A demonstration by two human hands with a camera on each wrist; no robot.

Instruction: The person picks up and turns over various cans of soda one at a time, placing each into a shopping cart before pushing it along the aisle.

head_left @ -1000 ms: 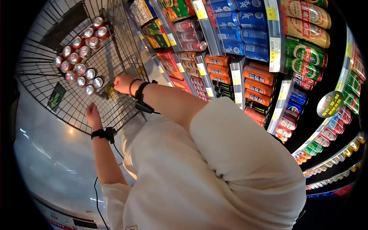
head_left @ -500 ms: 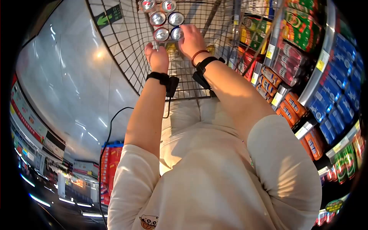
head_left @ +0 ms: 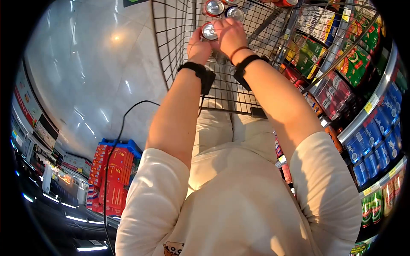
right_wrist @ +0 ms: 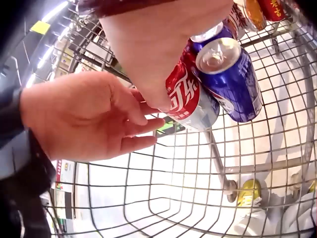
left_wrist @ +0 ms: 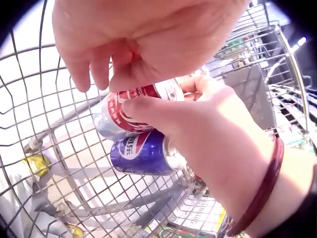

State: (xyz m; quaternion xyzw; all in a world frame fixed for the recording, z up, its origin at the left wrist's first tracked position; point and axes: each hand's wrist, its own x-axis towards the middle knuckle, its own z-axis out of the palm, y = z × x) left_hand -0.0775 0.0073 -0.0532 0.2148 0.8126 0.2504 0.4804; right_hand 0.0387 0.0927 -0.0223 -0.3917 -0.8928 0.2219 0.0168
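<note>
In the head view, my right hand (head_left: 231, 36) and left hand (head_left: 200, 49) meet at a drink can (head_left: 209, 31) inside the wire cart. Both wrist views show its red label and silver lower end. My right hand (left_wrist: 203, 109) grips this red can (left_wrist: 116, 111), thumb on the near side and fingers on the far side. Loosely bent, the fingers of my left hand (right_wrist: 89, 116) lie close to the can's other side. A blue Pepsi can (right_wrist: 233, 82) stands right beside the red one, with a second blue can partly hidden behind it.
The wire cart (head_left: 168, 55) surrounds both hands, its near rim before my legs. More red-topped cans (head_left: 214, 7) stand farther in. Shelves of blue cans (head_left: 371, 136) line the right side. Red boxes (head_left: 113, 170) are stacked at the left, and a black cable (head_left: 124, 123) hangs by my left arm.
The head view has turned, shifting the cart rightward in it. My right hand has come from the cart's near end to the red can, and my left hand has moved in beside it.
</note>
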